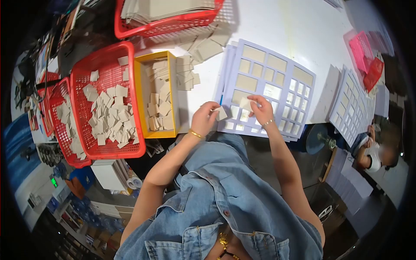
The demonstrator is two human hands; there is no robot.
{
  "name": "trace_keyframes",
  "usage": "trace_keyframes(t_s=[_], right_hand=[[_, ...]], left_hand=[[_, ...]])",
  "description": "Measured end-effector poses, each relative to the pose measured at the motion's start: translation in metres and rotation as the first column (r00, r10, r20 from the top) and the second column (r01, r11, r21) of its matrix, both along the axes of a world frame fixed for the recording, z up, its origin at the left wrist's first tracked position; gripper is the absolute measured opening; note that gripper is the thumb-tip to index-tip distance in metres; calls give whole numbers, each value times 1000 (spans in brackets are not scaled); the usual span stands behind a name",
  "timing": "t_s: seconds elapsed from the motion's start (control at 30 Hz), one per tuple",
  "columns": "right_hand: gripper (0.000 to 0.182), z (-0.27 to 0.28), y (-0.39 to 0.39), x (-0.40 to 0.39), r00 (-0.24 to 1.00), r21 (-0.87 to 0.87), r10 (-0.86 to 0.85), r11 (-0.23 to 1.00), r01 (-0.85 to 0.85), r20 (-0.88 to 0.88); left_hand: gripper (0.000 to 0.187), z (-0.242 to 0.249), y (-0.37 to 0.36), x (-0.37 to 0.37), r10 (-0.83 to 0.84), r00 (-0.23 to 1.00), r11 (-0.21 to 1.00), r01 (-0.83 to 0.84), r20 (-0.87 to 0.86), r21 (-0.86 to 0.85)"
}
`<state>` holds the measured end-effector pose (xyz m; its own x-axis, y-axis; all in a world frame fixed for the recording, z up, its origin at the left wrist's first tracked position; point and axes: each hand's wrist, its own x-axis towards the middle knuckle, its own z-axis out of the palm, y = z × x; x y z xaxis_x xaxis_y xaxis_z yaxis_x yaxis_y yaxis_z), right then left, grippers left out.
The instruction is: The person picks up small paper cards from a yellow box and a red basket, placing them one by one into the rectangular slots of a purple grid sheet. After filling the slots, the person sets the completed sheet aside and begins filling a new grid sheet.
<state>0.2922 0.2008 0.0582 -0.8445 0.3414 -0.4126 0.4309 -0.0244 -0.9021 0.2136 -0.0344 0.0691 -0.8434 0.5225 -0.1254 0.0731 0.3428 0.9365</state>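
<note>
A lavender board [299,69] with many rectangular openings lies on the white table in front of me. Its upper openings are filled with beige card, while several lower ones show white or pale backing. My left hand [204,119] pinches a small beige card piece [221,113] at the board's left edge. Over the board's lower middle, my right hand [261,112] holds another small square card [245,103] between thumb and fingers. Beneath the board, other lavender sheets show at its left side.
A yellow box [174,93] of card pieces stands to the left, beside a red basket [141,130] full of small squares. Larger cards [207,48] lie loose near another red basket [173,21]. At right, another person [368,151] sits by a similar board [352,106].
</note>
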Motion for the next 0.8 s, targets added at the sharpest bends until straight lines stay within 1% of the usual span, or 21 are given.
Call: trace_keyframes(t_s=[0.07, 0.1, 0.17, 0.2, 0.3, 0.33, 0.43, 0.53, 0.63, 0.73, 0.8], right_hand=[[24, 10, 11, 28, 990, 21, 40, 999, -43, 132], [23, 9, 13, 37, 987, 80, 40, 995, -53, 153], [20, 3, 11, 50, 979, 194, 42, 978, -81, 197], [19, -3, 10, 53, 983, 202, 45, 976, -81, 179], [17, -20, 9, 54, 987, 237, 132, 960, -150, 91], [16, -19, 9, 52, 979, 396, 203, 897, -197, 28], [15, -28, 8, 48, 975, 433, 214, 874, -219, 61], [15, -36, 7, 45, 957, 475, 271, 832, -285, 101], [15, -43, 3, 40, 929, 555, 354, 753, -354, 112], [18, -43, -1, 38, 933, 637, 359, 710, -300, 40], [16, -37, -8, 38, 951, 656, 288, 697, -291, 115]], left_hand=[[21, -15, 18, 7, -118, 993, 990, 119, 19, -75], [22, -23, 27, 10, -177, 984, 977, 180, 33, -111], [20, -36, 42, 15, -224, 974, 961, 221, -2, -165], [19, -40, 48, 16, -239, 971, 954, 229, -28, -194], [16, -45, 59, 13, -277, 957, 933, 248, -84, -260], [15, -46, 60, 11, -289, 953, 927, 252, -97, -279], [11, -49, 63, 9, -343, 930, 904, 290, -129, -314], [10, -51, 67, 9, -386, 914, 884, 327, -127, -335], [10, -57, 69, 9, -396, 910, 873, 330, -126, -361], [12, -53, 69, 14, -354, 920, 881, 268, -166, -390], [14, -47, 68, 18, -341, 920, 871, 231, -194, -434]])
